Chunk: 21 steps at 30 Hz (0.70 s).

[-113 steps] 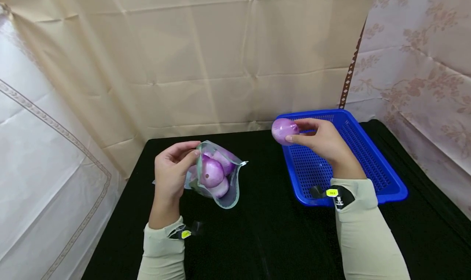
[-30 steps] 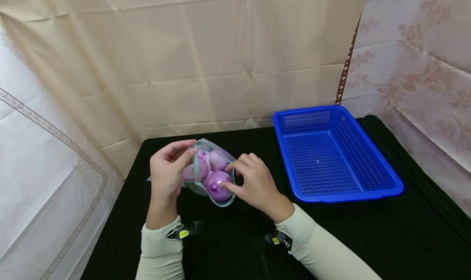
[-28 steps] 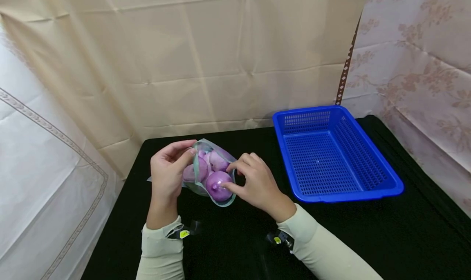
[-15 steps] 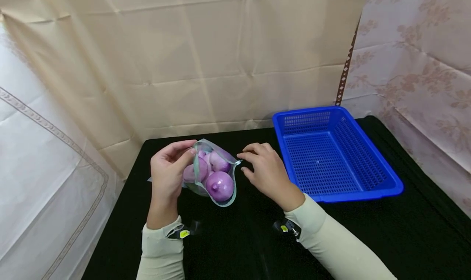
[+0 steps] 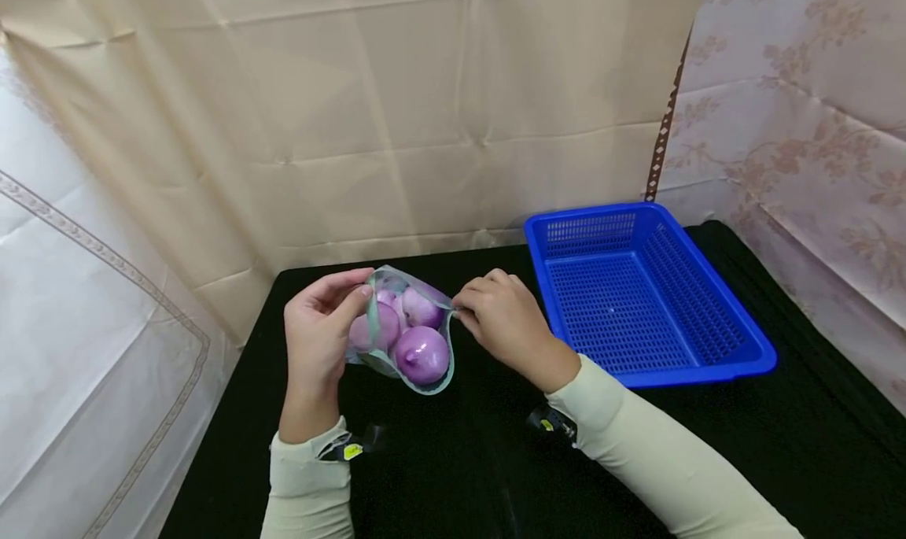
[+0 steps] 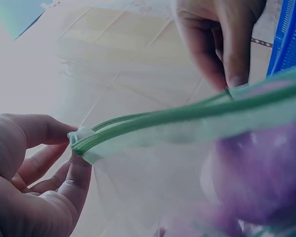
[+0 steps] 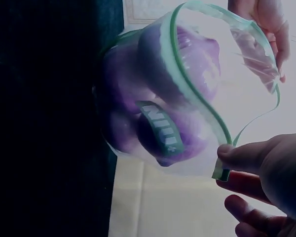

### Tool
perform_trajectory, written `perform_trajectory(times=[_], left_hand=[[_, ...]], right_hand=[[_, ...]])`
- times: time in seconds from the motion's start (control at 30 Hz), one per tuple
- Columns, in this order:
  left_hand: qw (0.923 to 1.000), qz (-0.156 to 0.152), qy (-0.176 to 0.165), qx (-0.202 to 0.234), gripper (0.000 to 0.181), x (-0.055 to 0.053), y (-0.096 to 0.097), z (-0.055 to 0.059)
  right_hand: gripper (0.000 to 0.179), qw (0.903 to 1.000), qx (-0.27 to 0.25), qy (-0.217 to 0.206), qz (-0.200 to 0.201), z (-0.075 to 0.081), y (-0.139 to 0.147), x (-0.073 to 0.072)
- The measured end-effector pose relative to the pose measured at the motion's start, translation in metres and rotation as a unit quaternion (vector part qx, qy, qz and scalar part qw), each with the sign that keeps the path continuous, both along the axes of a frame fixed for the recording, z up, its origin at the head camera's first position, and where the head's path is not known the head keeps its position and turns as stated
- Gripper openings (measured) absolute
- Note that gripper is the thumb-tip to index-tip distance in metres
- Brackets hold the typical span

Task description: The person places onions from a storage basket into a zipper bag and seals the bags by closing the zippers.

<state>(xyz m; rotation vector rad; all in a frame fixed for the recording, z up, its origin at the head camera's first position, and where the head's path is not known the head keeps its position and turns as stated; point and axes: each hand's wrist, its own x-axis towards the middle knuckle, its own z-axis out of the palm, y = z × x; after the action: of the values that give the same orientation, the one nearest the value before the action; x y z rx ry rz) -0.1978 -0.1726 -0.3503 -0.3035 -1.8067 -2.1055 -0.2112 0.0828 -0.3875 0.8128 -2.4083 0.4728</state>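
A clear zip bag [image 5: 444, 370] with a green-edged, gaping mouth holds several purple onions [image 5: 422, 356]. My left hand [image 5: 320, 326] pinches the left corner of its mouth between thumb and fingers. At the opposite corner, my right hand [image 5: 506, 315] grips the end of the zip edge. In the right wrist view, the right thumb [image 7: 244, 155] presses that green end against a finger, and printed lettering shows on the bag's side. The left wrist view shows the zip strip [image 6: 187, 114] stretched between both hands, with a blurred onion [image 6: 261, 173] beneath it.
A blue perforated basket [image 5: 637, 378] with nothing in it stands to the right of the bag, close to my right forearm. Black cloth [image 5: 453, 476] covers the table. A beige curtain [image 5: 425, 130] hangs behind it, with patterned cloth [image 5: 814, 130] on the right.
Earlier my right hand carried an onion over from above the basket and put it into the bag. It then let go, drew back right, and took hold of the bag's right corner.
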Motion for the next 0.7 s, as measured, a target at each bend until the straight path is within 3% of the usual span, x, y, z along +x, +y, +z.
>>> perform_trajectory(times=[0.13, 0.37, 0.47, 0.53, 0.63, 0.7], left_hand=[[0.9996, 0.014, 0.015, -0.021, 0.016, 0.0, -0.005, 0.005], [0.9915, 0.024, 0.048, -0.118, 0.015, 0.003, -0.018, 0.014], [0.9822, 0.018, 0.099, -0.159, 0.01, 0.009, -0.026, 0.014], [0.9659, 0.018, 0.157, -0.206, 0.012, 0.015, -0.031, 0.012], [0.9236, 0.015, 0.246, -0.294, 0.023, 0.026, -0.038, 0.01], [0.8942, 0.014, 0.282, -0.347, 0.026, 0.033, -0.042, 0.009]], right_hand=[[0.006, 0.9998, -0.009, -0.013, 0.009, 0.009, 0.0, -0.001], [0.008, 0.9995, -0.02, -0.021, -0.008, 0.025, 0.0, -0.001], [0.009, 0.9994, -0.022, -0.02, -0.016, 0.03, 0.001, -0.001], [0.008, 0.9994, -0.024, -0.021, -0.018, 0.033, 0.001, -0.001], [0.008, 0.9993, -0.025, -0.022, -0.019, 0.038, 0.002, 0.0], [0.008, 0.9993, -0.025, -0.022, -0.018, 0.041, 0.003, 0.001]])
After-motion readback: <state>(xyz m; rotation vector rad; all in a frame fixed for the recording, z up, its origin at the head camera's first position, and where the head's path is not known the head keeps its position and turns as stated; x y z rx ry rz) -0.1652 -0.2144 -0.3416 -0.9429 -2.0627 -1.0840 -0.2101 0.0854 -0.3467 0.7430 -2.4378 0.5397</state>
